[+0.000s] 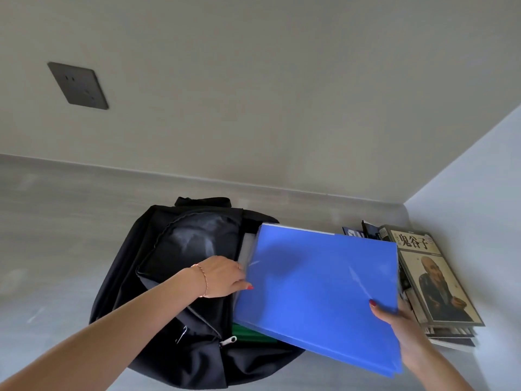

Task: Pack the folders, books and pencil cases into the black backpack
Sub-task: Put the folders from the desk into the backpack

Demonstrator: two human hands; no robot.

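Note:
The black backpack (pixel 169 277) lies open on the grey surface. A blue folder (pixel 318 289) is held tilted over its opening, its left part above the bag's mouth. My right hand (pixel 400 325) grips the folder's right edge. My left hand (pixel 222 276) is at the folder's left edge by the bag's opening, with its fingertips hidden under the folder. A green folder (pixel 251 335) shows inside the bag below the blue one. A stack of books (pixel 434 280) lies to the right.
A grey wall runs behind the backpack, with a dark socket plate (pixel 78 86) high on the left. A white wall (pixel 479 221) closes the right side next to the books. The grey surface (pixel 56 235) stretches to the left of the bag.

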